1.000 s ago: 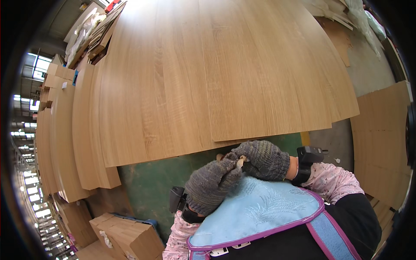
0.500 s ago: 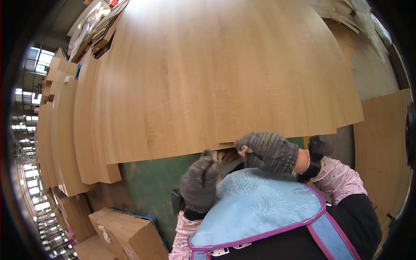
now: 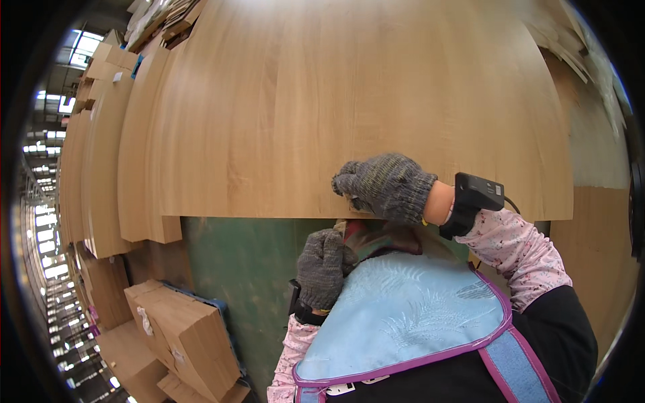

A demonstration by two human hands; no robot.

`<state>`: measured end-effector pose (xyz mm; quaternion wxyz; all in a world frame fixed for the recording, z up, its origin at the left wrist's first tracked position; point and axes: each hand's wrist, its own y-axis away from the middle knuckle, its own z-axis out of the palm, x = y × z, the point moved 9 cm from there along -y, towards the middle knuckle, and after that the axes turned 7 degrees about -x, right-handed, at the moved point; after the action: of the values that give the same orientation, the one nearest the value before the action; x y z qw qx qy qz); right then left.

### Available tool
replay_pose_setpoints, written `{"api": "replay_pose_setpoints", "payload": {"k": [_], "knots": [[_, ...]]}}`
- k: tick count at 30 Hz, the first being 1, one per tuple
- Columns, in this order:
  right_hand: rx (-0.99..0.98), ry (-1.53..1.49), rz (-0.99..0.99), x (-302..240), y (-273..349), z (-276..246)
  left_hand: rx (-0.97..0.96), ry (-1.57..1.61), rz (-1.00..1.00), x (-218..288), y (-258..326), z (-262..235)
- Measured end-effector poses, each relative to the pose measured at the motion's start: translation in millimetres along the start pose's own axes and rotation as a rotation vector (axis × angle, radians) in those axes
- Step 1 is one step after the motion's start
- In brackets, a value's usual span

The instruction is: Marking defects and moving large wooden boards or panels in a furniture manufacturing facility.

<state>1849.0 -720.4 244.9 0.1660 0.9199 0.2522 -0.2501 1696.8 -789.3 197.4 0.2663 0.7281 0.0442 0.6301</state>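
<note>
A wide wood-grain board [image 3: 282,121] lies flat before me, its straight front edge just beyond my left hand. My right hand [image 3: 388,187], in a grey knitted glove, is over the board near that edge. Its fingers are curled together; a small pale bit shows beneath them, too little to name. My left hand [image 3: 324,267], gloved alike, is closed low in front of the edge, beside my blue apron [image 3: 410,309]. What its fingers hold, if anything, is hidden. Between the hands and the apron shows a tan and reddish thing [image 3: 386,240] that I cannot make out.
Stacks of long wood-grain panels [image 3: 138,148] stand along the left. Lower left is a pile of smaller brown boards [image 3: 185,329] on a blue support. Green floor [image 3: 235,269] shows below the board. Clear plastic wrap [image 3: 601,87] hangs at the far right.
My right hand has moved up from the front edge onto the board. The uneven panel edges at the front now appear as one straight line. My left hand has shifted slightly right.
</note>
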Motion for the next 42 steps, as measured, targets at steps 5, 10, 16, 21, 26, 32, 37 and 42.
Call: {"api": "replay_pose_setpoints", "payload": {"k": [5, 10, 16, 21, 26, 32, 37, 42], "knots": [[-0.002, -0.012, -0.092, 6.4, 37.2, 4.5, 0.023, 0.093, -0.062, -8.4, 5.0, 27.0], [-0.077, -0.144, -0.047, 23.6, 71.1, -0.2, -0.063, 0.087, -0.033, -21.8, 6.4, 51.1], [0.153, -0.280, -0.116, 42.9, 92.2, -11.8, -0.135, 0.018, -0.022, -18.3, 2.7, 78.4], [0.242, -0.323, -0.145, 55.8, 98.7, -11.3, -0.119, 0.055, -0.063, -23.8, 4.8, 83.9], [0.234, -0.328, -0.152, 55.3, 98.1, -11.2, -0.109, -0.042, -0.066, -19.6, -0.5, 83.7], [0.207, -0.405, -0.133, 57.0, 97.7, -10.1, -0.104, -0.123, -0.074, -18.5, -2.3, 75.3], [0.291, -0.310, -0.212, 56.3, 97.1, -18.0, -0.043, -0.247, -0.273, -29.2, 8.0, 54.0], [0.302, -0.357, -0.207, 58.2, 101.5, -11.4, -0.068, -0.271, -0.045, 6.9, 9.9, 59.3]]}}
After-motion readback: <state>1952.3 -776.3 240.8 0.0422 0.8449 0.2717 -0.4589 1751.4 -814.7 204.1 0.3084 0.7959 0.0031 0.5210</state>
